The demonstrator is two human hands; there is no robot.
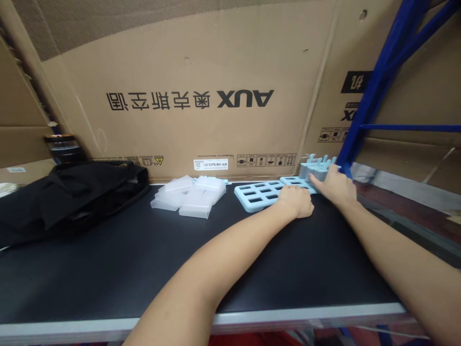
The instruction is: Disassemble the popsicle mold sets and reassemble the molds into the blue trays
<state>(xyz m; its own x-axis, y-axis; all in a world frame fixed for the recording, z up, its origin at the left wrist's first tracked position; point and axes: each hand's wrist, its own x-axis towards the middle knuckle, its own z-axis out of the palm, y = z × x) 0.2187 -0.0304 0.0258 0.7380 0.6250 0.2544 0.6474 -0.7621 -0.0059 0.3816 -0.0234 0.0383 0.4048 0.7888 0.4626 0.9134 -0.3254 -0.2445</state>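
Note:
A light blue tray with rectangular slots lies flat at the back of the black tabletop. My left hand rests on its right end, fingers curled over the edge. A second light blue tray lies just behind. My right hand reaches further right and grips a grey-blue block with upright light blue sticks standing by the blue post.
Several clear frosted plastic lids are piled left of the trays. A black bag lies at the left. A large cardboard box stands along the back. A blue rack post rises at the right.

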